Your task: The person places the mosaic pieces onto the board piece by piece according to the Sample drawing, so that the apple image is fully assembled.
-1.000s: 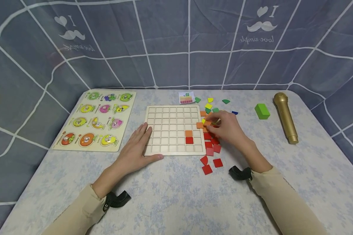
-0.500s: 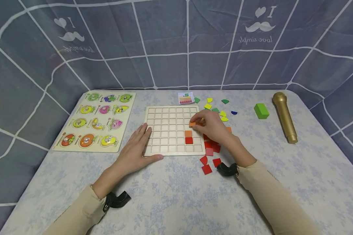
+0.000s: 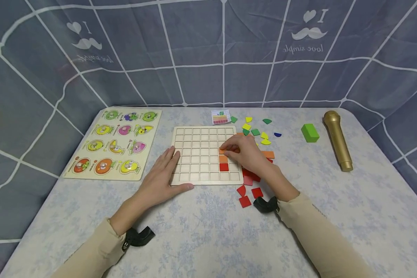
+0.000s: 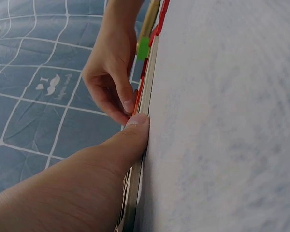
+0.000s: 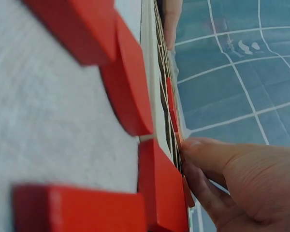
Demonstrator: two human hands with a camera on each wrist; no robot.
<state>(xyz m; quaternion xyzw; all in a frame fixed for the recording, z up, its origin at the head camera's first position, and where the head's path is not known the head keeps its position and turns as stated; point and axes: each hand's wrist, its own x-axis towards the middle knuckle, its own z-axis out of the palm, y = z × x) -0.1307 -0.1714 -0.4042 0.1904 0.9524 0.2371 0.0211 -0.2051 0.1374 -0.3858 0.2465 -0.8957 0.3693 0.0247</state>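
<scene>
Clock centred on the pale grid board (image 3: 196, 156), 12 at its far side. Left hand (image 3: 160, 179) at 8 o'clock: fingers extended, laid along the board's edge, thumb stretched over the near rim. Right hand (image 3: 244, 152) at 3 o'clock: thumb and fingertips pinch an orange tile (image 3: 222, 151) at a cell right of board centre. Just towards 6 from it, a seated orange tile (image 3: 223, 159), then a red tile (image 3: 224, 167). Loose red pieces (image 3: 244, 201) at 5. Printed card (image 3: 221, 117) near 1, green block (image 3: 310, 133) and gold microphone (image 3: 338, 141) about 3, fruit puzzle (image 3: 144, 148) at 9.
</scene>
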